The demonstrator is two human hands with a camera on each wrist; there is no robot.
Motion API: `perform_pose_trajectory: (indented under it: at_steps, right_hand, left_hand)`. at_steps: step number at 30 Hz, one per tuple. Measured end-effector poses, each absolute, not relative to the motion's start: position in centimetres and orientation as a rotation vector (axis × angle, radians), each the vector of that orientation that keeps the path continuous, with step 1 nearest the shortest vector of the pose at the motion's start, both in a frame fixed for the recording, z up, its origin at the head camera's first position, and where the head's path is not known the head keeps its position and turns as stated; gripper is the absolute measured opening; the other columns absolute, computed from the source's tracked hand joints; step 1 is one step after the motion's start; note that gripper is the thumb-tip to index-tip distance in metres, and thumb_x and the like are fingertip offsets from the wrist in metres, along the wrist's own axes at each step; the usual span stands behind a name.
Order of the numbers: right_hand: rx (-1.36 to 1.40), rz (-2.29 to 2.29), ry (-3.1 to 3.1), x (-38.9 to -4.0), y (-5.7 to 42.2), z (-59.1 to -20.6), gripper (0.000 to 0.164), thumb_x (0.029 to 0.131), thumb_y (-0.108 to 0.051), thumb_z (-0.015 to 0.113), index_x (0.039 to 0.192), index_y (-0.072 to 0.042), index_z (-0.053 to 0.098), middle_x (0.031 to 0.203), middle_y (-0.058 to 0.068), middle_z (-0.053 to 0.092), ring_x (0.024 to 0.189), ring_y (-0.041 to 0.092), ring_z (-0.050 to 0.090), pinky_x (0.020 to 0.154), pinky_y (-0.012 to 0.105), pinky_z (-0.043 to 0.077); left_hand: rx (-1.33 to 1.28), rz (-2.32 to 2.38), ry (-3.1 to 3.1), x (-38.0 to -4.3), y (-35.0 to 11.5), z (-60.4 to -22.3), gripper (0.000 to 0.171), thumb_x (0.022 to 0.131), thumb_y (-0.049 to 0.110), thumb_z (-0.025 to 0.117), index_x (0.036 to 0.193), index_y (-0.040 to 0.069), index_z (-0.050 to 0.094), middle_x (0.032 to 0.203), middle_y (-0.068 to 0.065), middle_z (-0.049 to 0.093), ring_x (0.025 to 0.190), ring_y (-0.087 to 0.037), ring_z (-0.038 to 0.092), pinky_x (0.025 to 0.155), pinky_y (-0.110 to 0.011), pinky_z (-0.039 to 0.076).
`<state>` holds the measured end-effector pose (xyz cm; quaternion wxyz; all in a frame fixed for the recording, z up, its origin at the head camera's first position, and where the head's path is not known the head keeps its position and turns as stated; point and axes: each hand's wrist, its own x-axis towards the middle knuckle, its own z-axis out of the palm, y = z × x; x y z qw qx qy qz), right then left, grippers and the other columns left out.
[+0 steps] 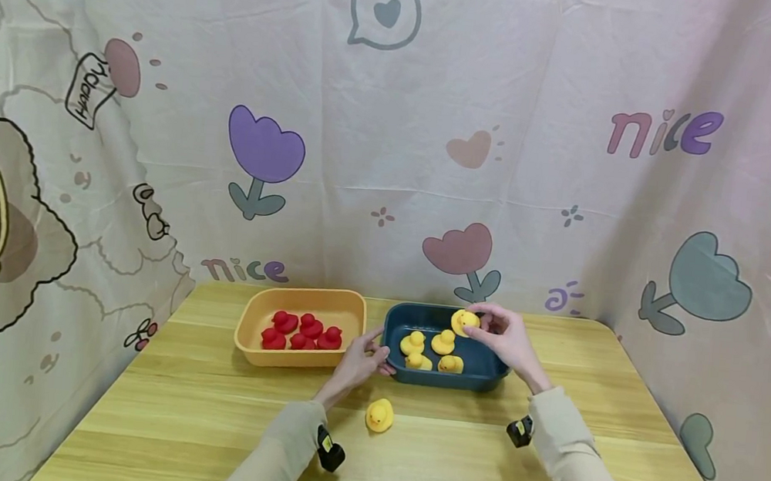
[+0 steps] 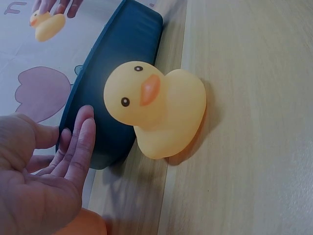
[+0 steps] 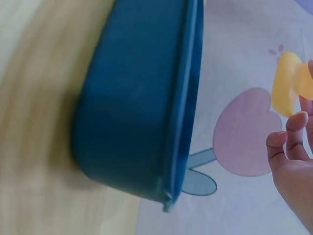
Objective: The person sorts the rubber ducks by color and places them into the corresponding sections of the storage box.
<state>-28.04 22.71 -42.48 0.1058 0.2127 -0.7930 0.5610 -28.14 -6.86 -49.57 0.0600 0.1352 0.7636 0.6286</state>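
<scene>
My right hand [image 1: 508, 341] pinches a yellow rubber duck [image 1: 465, 322] between thumb and fingers, over the back right of the dark blue bin [image 1: 445, 379]. In the right wrist view the held duck [image 3: 287, 84] shows above the bin's rim. Several yellow ducks [image 1: 443, 343] sit in the blue bin. My left hand [image 1: 358, 360] is at that bin's left front corner, its extended fingers [image 2: 84, 139] against the outer wall. Another yellow duck [image 2: 168, 112] stands on the table in front of the bin, near the left wrist.
An orange-yellow bin [image 1: 303, 295] holding several red ducks [image 1: 302, 341] stands left of the blue one, close to the left hand. Both bins are near the back edge of the wooden table [image 1: 448, 463]. A printed cloth [image 1: 381, 139] hangs behind and at the sides.
</scene>
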Motion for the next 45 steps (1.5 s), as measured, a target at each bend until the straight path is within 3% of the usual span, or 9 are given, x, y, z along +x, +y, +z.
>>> perform_pose_trajectory:
  at_steps: [4, 9, 16, 20, 25, 31, 40, 45]
  right_hand:
    - [0.553, 1.623, -2.391, -29.0, 23.2, -41.8, 0.031, 0.089, -0.007, 0.076, 0.118, 0.001, 0.068, 0.076, 0.002, 0.054, 0.066, 0.011, 0.051, 0.059, 0.017, 0.046]
    - [0.458, 1.564, -2.468, -30.2, 23.6, -41.5, 0.034, 0.089, -0.01, 0.076, 0.12, 0.001, 0.068, 0.079, 0.004, 0.056, 0.07, 0.012, 0.052, 0.061, 0.016, 0.046]
    - [0.372, 1.585, -2.529, -30.5, 23.7, -40.8, 0.033, 0.088, -0.003, 0.075, 0.118, 0.009, 0.067, 0.079, 0.013, 0.055, 0.069, 0.016, 0.052, 0.058, 0.017, 0.046]
    - [0.382, 1.536, -2.545, -30.9, 24.2, -41.7, 0.031, 0.087, -0.002, 0.076, 0.115, 0.008, 0.068, 0.081, 0.02, 0.057, 0.069, 0.016, 0.051, 0.057, 0.016, 0.045]
    - [0.377, 1.446, -2.585, -31.8, 24.8, -43.4, 0.03, 0.087, -0.007, 0.078, 0.113, 0.005, 0.07, 0.085, 0.019, 0.062, 0.073, 0.016, 0.054, 0.06, 0.016, 0.048]
    - [0.378, 1.43, -2.633, -32.7, 24.9, -44.9, 0.028, 0.086, -0.005, 0.078, 0.111, 0.005, 0.071, 0.088, 0.016, 0.064, 0.074, 0.016, 0.054, 0.061, 0.016, 0.048]
    - [0.338, 1.397, -2.652, -33.0, 24.2, -45.9, 0.024, 0.084, 0.002, 0.076, 0.107, 0.01, 0.07, 0.098, 0.027, 0.07, 0.074, 0.011, 0.056, 0.062, 0.014, 0.049]
    - [0.252, 1.367, -2.664, -33.2, 23.8, -46.1, 0.025, 0.084, 0.001, 0.076, 0.107, 0.01, 0.071, 0.099, 0.026, 0.071, 0.076, 0.012, 0.057, 0.063, 0.014, 0.049]
  left_hand:
    - [0.437, 1.909, 2.302, -28.2, -6.9, -49.8, 0.055, 0.102, 0.0, 0.052, 0.151, -0.012, 0.031, 0.097, -0.032, 0.063, 0.08, -0.039, 0.076, 0.074, -0.04, 0.066]
    - [0.434, 1.913, 2.304, -28.2, -6.9, -49.8, 0.055, 0.102, 0.0, 0.053, 0.151, -0.012, 0.031, 0.093, -0.028, 0.063, 0.079, -0.038, 0.076, 0.074, -0.039, 0.066]
    - [0.416, 1.92, 2.299, -28.2, -6.8, -49.7, 0.055, 0.102, 0.0, 0.053, 0.152, -0.011, 0.032, 0.092, -0.025, 0.063, 0.08, -0.039, 0.076, 0.078, -0.048, 0.065]
    - [0.413, 1.924, 2.29, -28.1, -6.8, -49.5, 0.056, 0.102, 0.001, 0.053, 0.152, -0.01, 0.032, 0.092, -0.027, 0.064, 0.081, -0.04, 0.076, 0.08, -0.05, 0.064]
    - [0.413, 1.917, 2.3, -28.0, -6.8, -49.5, 0.056, 0.102, 0.002, 0.054, 0.152, -0.009, 0.032, 0.094, -0.029, 0.064, 0.082, -0.041, 0.076, 0.078, -0.046, 0.065]
    - [0.422, 1.922, 2.293, -28.0, -6.9, -49.5, 0.056, 0.102, 0.002, 0.053, 0.152, -0.01, 0.032, 0.095, -0.03, 0.064, 0.082, -0.042, 0.075, 0.08, -0.05, 0.064]
    - [0.408, 1.914, 2.296, -28.2, -6.8, -49.6, 0.055, 0.102, -0.001, 0.052, 0.152, -0.009, 0.032, 0.094, -0.029, 0.064, 0.081, -0.041, 0.075, 0.079, -0.048, 0.065]
    - [0.415, 1.916, 2.306, -28.2, -6.8, -49.5, 0.055, 0.102, -0.001, 0.052, 0.152, -0.009, 0.032, 0.094, -0.03, 0.064, 0.082, -0.042, 0.075, 0.078, -0.048, 0.065]
